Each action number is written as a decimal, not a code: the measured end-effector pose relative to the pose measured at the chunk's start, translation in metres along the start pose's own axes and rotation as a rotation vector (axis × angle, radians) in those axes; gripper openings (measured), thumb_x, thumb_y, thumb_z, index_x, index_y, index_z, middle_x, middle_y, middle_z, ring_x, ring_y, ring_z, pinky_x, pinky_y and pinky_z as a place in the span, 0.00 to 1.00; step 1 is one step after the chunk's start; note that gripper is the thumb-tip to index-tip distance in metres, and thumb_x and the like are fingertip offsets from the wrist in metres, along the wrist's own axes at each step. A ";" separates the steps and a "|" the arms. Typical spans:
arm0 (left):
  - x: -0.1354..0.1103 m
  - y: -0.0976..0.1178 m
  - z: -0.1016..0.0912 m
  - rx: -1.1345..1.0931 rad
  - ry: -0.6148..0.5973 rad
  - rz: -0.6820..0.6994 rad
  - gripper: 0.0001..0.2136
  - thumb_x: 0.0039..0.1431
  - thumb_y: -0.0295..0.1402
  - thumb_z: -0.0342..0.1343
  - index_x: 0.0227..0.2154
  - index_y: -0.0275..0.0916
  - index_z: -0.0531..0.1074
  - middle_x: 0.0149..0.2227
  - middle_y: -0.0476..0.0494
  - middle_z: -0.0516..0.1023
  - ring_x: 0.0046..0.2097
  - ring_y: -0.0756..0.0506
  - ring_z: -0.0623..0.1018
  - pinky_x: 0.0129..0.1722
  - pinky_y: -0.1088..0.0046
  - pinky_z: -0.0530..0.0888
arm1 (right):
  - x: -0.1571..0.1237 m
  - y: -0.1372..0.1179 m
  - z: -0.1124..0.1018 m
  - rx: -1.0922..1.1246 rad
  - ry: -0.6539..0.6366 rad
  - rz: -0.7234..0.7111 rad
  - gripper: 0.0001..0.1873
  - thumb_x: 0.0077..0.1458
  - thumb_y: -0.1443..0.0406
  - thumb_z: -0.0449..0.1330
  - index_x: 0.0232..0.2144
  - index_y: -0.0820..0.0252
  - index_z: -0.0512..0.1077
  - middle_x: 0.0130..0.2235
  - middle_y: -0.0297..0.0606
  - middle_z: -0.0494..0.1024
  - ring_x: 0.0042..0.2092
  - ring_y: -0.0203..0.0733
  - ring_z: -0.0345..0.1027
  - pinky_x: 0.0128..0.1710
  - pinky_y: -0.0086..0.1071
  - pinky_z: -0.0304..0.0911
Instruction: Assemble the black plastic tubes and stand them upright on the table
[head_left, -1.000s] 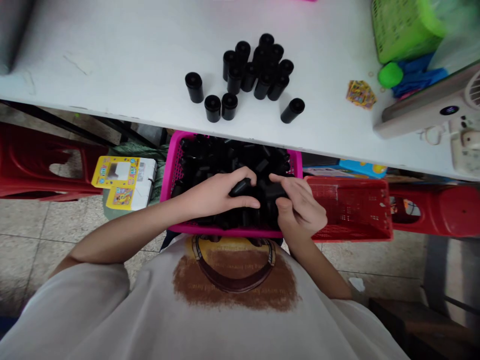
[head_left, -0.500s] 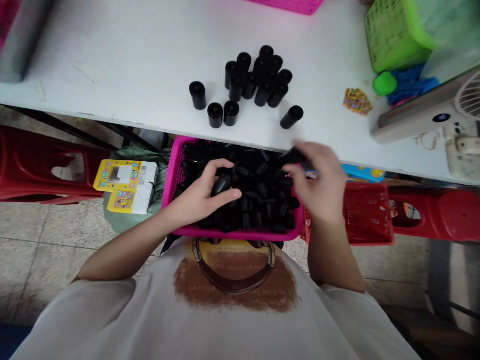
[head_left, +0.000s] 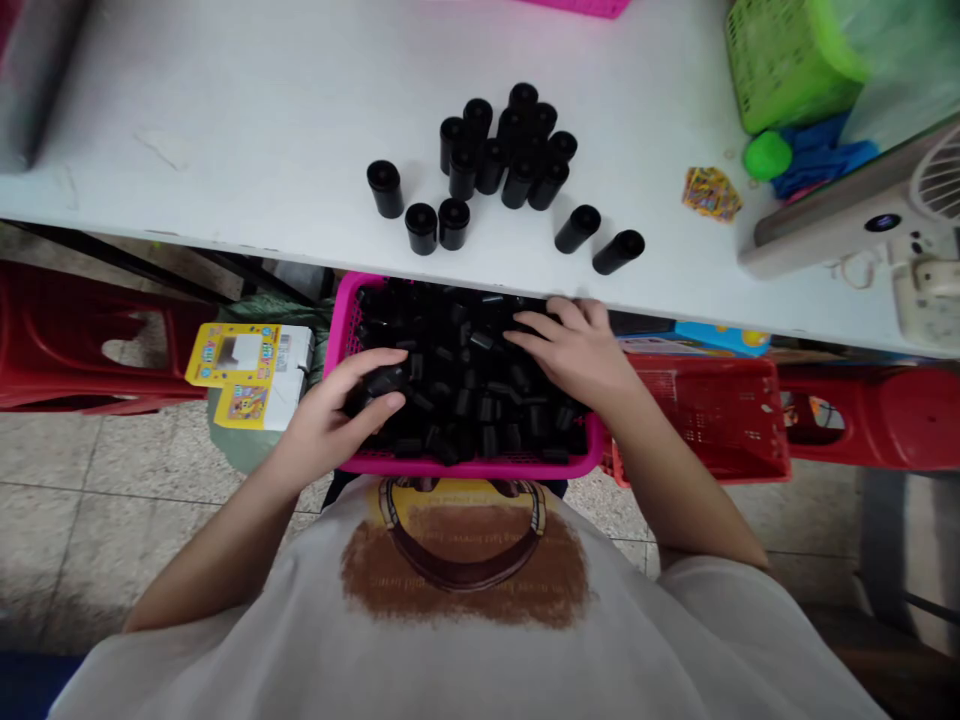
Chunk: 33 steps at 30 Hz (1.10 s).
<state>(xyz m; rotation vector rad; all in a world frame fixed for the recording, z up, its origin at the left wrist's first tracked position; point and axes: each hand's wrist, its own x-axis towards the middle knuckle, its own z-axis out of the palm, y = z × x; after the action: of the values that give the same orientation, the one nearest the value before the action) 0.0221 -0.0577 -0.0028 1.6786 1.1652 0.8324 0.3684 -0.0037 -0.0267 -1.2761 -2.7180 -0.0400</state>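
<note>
A pink basket [head_left: 465, 468] full of small black plastic parts [head_left: 487, 410] sits on my lap. At its left side my left hand [head_left: 330, 405] curls its thumb and fingers around a black plastic piece [head_left: 386, 380]. My right hand [head_left: 574, 350] reaches over the basket's far right part, its fingers apart and touching the loose parts; nothing shows gripped in it. On the white table beyond stand several black cylinders [head_left: 491, 165], most in a cluster. Two black cylinders [head_left: 619, 252] lean or stand at a slant near the table's front edge.
The white table [head_left: 247, 120] has its front edge just past the basket. A green basket [head_left: 787, 80] and a pale fan [head_left: 840, 220] stand at right. Red crates [head_left: 720, 420] and a red stool [head_left: 885, 415] are lower right; a yellow-white box [head_left: 247, 375] lies left.
My right hand has set a black cylinder on the table near the front edge and come back into the basket. My left hand has shifted left with its piece.
</note>
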 end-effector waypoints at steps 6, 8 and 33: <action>0.014 0.013 0.022 0.076 0.049 0.130 0.23 0.65 0.41 0.66 0.59 0.43 0.68 0.49 0.42 0.83 0.51 0.44 0.84 0.53 0.67 0.81 | 0.013 -0.011 -0.011 0.233 0.008 0.101 0.18 0.69 0.67 0.60 0.58 0.59 0.78 0.53 0.50 0.81 0.58 0.60 0.69 0.59 0.58 0.66; 0.016 0.018 0.029 0.072 0.074 0.116 0.20 0.64 0.42 0.68 0.53 0.42 0.69 0.47 0.44 0.83 0.48 0.45 0.85 0.48 0.70 0.82 | 0.010 -0.024 -0.029 0.471 0.135 0.107 0.22 0.70 0.63 0.60 0.63 0.57 0.75 0.56 0.50 0.77 0.56 0.55 0.72 0.57 0.53 0.72; 0.024 0.026 0.028 0.237 0.059 0.152 0.17 0.65 0.48 0.66 0.51 0.44 0.80 0.50 0.44 0.87 0.51 0.42 0.86 0.49 0.69 0.84 | 0.009 -0.066 -0.027 0.528 0.317 -0.076 0.29 0.75 0.64 0.55 0.74 0.50 0.61 0.53 0.46 0.72 0.54 0.46 0.72 0.54 0.42 0.76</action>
<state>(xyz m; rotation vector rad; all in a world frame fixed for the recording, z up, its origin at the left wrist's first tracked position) 0.0630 -0.0472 0.0117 1.9674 1.2271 0.8693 0.3150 -0.0416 0.0035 -0.9211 -2.2864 0.4034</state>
